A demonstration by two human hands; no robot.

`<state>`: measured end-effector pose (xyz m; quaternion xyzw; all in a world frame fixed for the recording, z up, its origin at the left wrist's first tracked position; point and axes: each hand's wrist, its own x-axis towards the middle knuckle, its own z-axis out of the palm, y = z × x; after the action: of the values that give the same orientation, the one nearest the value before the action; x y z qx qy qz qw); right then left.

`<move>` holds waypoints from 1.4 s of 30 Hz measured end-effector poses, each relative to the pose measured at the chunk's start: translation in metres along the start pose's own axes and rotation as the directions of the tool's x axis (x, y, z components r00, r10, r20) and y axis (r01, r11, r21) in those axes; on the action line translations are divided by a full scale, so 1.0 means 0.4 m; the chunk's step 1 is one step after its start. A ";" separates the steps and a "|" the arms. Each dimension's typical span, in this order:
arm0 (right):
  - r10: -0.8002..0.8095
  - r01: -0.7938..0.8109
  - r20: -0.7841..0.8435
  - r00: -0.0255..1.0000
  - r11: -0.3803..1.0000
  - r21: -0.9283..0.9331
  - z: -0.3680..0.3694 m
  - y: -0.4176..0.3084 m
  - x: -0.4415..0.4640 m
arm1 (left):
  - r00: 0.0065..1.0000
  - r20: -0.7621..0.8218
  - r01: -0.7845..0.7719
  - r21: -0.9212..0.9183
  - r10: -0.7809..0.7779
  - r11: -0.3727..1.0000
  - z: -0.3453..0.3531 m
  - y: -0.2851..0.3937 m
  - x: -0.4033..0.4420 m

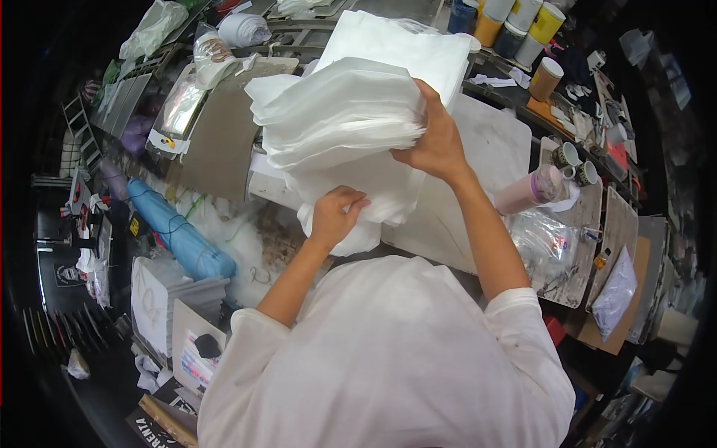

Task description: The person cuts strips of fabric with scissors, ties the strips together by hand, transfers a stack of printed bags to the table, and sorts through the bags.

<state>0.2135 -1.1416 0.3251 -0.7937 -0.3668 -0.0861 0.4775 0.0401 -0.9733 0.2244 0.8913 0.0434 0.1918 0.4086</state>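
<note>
My right hand (437,142) grips the right edge of a thick stack of thin white sheets (340,112), thumb on the near side. The stack is held up and bends, its layers fanning at the right edge. Below it, looser white sheets (381,183) hang toward my body. My left hand (336,216) is closed in a pinch at these lower sheets; what lies between the fingertips is partly hidden. Behind the raised stack lies another white pile (396,45) on the work surface.
A pale board (485,142) lies to the right. Near it are a pink bottle (526,190), mugs (565,155) and several paint jars (511,37). A blue wrapped roll (179,228) leans at the left, beside stacked boards (160,299). A brown-grey board (224,134) lies left of the sheets.
</note>
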 end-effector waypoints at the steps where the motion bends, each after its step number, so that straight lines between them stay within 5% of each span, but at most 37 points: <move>1: 0.007 -0.007 0.003 1.000 1.000 -0.004 -0.004 -0.003 0.003 | 1.000 0.000 -0.001 -0.002 0.001 1.000 0.000 -0.002 0.000; 13: 0.117 -0.121 0.082 0.990 0.991 0.047 -0.017 -0.017 0.010 | 0.975 0.039 -0.220 0.209 0.217 0.953 0.010 -0.004 0.035; 15: 0.111 -0.116 0.087 0.990 0.992 0.055 -0.015 -0.008 0.004 | 0.942 -0.200 -0.229 0.202 0.269 0.952 -0.014 0.031 0.074; 23: -0.177 0.173 -0.060 0.982 0.982 -0.070 0.013 0.042 -0.052 | 0.812 -0.333 -0.363 0.355 0.480 0.862 -0.017 0.059 0.174; 27: -0.332 0.312 -0.244 0.911 0.943 -0.118 0.088 0.084 -0.065 | 0.825 -0.333 -0.349 0.337 0.457 0.874 -0.005 0.054 0.172; 33: -0.299 0.280 -0.243 0.923 0.954 -0.111 0.081 0.066 -0.052 | 0.865 -0.318 -0.313 0.264 0.388 0.912 -0.012 0.068 0.124; 35: -0.207 0.202 -0.195 0.959 0.978 -0.047 0.067 0.056 -0.041 | 0.931 -0.264 -0.232 0.105 0.252 0.967 -0.011 0.084 0.062; 37: -0.169 0.166 -0.197 0.966 0.986 -0.028 0.058 0.046 -0.029 | 0.946 -0.168 -0.270 0.076 0.279 0.960 0.013 0.042 0.024; 42: -0.094 0.095 -0.173 0.980 0.995 0.000 0.038 0.020 -0.003 | 0.998 -0.044 -0.055 -0.034 0.053 0.998 0.035 0.005 -0.010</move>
<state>0.2148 -1.1321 0.3110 -0.7630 -0.3617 -0.1757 0.5061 0.0415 -0.9853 0.2164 0.8805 0.0247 0.2226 0.4177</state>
